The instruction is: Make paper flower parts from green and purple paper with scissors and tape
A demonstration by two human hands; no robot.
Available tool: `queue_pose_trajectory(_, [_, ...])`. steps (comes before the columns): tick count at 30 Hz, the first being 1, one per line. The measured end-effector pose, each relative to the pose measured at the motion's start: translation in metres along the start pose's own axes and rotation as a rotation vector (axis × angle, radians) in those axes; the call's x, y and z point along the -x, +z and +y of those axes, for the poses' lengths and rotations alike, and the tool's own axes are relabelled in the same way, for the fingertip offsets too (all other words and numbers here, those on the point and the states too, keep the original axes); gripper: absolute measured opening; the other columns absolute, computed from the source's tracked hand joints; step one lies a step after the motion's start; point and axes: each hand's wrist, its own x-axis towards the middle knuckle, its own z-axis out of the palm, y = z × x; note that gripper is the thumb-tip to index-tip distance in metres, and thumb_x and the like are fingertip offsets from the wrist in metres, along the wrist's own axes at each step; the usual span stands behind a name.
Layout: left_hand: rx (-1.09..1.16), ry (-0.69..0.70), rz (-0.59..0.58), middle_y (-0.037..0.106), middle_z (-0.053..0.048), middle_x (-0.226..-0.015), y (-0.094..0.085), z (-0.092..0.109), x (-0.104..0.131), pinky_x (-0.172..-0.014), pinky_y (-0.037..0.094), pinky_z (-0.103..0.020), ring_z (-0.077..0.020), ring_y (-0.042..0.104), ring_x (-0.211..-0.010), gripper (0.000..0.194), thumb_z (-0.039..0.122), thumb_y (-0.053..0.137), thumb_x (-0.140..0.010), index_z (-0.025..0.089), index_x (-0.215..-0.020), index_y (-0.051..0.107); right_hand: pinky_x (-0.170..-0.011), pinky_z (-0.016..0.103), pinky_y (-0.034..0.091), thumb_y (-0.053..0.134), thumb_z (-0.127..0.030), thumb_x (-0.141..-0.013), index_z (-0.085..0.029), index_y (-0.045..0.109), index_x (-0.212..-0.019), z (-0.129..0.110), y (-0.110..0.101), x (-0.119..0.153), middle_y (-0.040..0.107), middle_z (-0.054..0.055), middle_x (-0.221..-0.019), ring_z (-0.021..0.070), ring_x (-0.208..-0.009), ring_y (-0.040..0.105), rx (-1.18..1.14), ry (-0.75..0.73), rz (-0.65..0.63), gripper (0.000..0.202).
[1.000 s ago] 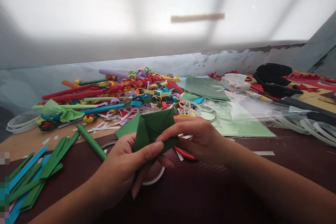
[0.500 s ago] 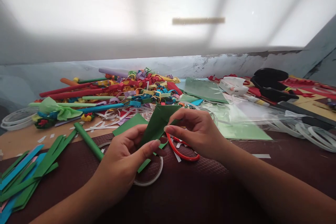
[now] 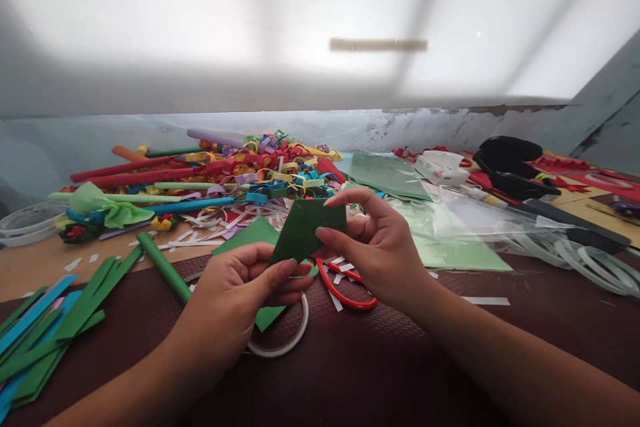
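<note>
A folded piece of dark green paper (image 3: pixel 306 230) is held up between both hands over the table. My left hand (image 3: pixel 245 293) pinches its lower left corner between thumb and fingers. My right hand (image 3: pixel 373 240) grips the right side, with the thumb on the near face and the index finger along the top edge. Beneath the hands lie red-handled scissors (image 3: pixel 350 303), their blades hidden. A white tape ring (image 3: pixel 280 351) lies below my left hand, beside green paper (image 3: pixel 273 315). Another green sheet (image 3: pixel 253 235) rests behind the left hand.
Green and blue paper strips (image 3: pixel 65 340) lie at the left near a green paper roll (image 3: pixel 165 268). Behind is a heap of colourful paper chains (image 3: pixel 270 170). At the right are light green sheets (image 3: pixel 460 253), white coiled strips (image 3: pixel 580 257) and a black case (image 3: pixel 510 163).
The green paper's right part has been turned, so a flatter, wider face now shows. My right thumb has moved onto this face, and the index finger has stretched along the top.
</note>
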Motion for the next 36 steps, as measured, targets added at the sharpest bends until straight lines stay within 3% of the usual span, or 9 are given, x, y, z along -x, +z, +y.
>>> queue_pose_trajectory(5, [-0.085,-0.004,0.008,0.078,-0.008,-0.067,-0.003,0.001,0.002,-0.056,0.058,-0.016,-0.015,0.074,-0.058,0.032,0.043,0.086,-0.072,0.016,-0.068,0.07,-0.064,0.04,0.063,0.079,-0.048,-0.08,-0.03,0.047,-0.128,-0.003,-0.001,-0.002,0.068,-0.004,-0.071,0.0228,-0.065,0.075,-0.02,-0.025,0.027,0.061])
queue_pose_trajectory(10, [0.073,0.126,0.17,0.081,-0.007,-0.078,-0.006,0.0,-0.002,-0.069,0.063,-0.022,-0.0198,0.078,-0.075,0.033,0.037,0.091,-0.064,0.018,-0.083,0.072,-0.066,0.04,0.063,0.081,-0.046,-0.078,-0.029,0.032,-0.15,0.002,-0.005,-0.005,0.064,-0.007,-0.062,0.0249,-0.068,0.076,-0.017,0.003,0.069,0.089])
queue_pose_trajectory(14, [0.188,0.281,0.311,0.079,-0.001,-0.079,-0.009,0.01,-0.008,-0.073,0.061,-0.02,-0.0142,0.074,-0.075,0.024,0.034,0.089,-0.068,0.019,-0.08,0.074,-0.075,0.036,0.061,0.086,-0.04,-0.075,-0.026,0.048,-0.142,0.004,-0.005,-0.002,0.076,0.0,-0.08,0.024,-0.083,0.078,0.027,0.146,-0.213,0.078])
queue_pose_trajectory(17, [0.23,0.352,0.299,0.076,0.0,-0.08,-0.013,0.019,-0.009,-0.072,0.059,-0.018,-0.0122,0.07,-0.074,0.022,0.032,0.088,-0.07,0.018,-0.078,0.073,-0.082,0.038,0.059,0.079,-0.06,-0.076,-0.02,0.067,-0.116,0.004,-0.007,0.0,0.078,0.007,-0.097,0.0257,-0.095,0.076,0.059,0.135,-0.392,0.058])
queue_pose_trajectory(20, [0.134,0.226,0.099,0.071,0.001,-0.071,-0.017,0.02,-0.006,-0.058,0.055,-0.018,-0.0106,0.064,-0.061,0.033,0.034,0.086,-0.073,0.021,-0.102,0.075,-0.082,0.039,0.058,0.05,-0.072,-0.092,-0.018,0.072,-0.106,0.002,-0.011,0.0,0.078,0.009,-0.092,0.0226,-0.089,0.075,0.09,-0.011,-0.292,0.059])
queue_pose_trajectory(23, [0.028,0.065,-0.234,0.06,0.007,-0.058,-0.019,0.015,0.0,-0.047,0.042,-0.014,-0.0061,0.049,-0.048,0.074,0.033,0.082,-0.079,0.03,-0.146,0.049,-0.084,0.033,0.058,0.067,-0.039,-0.095,-0.023,0.073,-0.107,0.001,-0.011,0.001,0.078,0.004,-0.096,0.018,-0.092,0.074,0.206,-0.206,-0.246,0.021])
queue_pose_trajectory(26, [-0.005,-0.031,-0.422,0.055,0.01,-0.057,-0.018,0.011,0.005,-0.046,0.027,-0.012,-0.0037,0.036,-0.047,0.094,0.029,0.081,-0.081,0.035,-0.156,0.026,-0.086,0.029,0.057,0.076,-0.02,-0.088,-0.025,0.076,-0.105,0.0,-0.007,0.006,0.075,0.003,-0.102,0.015,-0.094,0.071,0.327,-0.425,-0.426,0.018])
queue_pose_trajectory(32, [-0.168,-0.166,-0.566,0.058,0.006,-0.073,-0.027,0.015,0.009,-0.055,0.033,-0.016,-0.0067,0.043,-0.06,0.068,0.028,0.076,-0.083,0.036,-0.144,0.047,-0.065,0.02,0.057,0.08,-0.015,-0.082,-0.015,0.08,-0.094,0.001,-0.009,0.011,0.07,0.003,-0.082,0.0107,-0.07,0.068,0.341,-0.481,-0.558,0.012])
queue_pose_trajectory(36, [-0.32,-0.148,-0.63,0.06,0.005,-0.083,-0.043,0.024,0.001,-0.059,0.038,-0.018,-0.0091,0.05,-0.069,0.063,0.031,0.071,-0.088,0.039,-0.144,0.044,-0.065,0.023,0.057,0.076,-0.013,-0.085,-0.011,0.079,-0.088,-0.001,-0.014,0.009,0.073,0.007,-0.08,0.0125,-0.069,0.07,0.445,-0.553,-0.558,0.004])
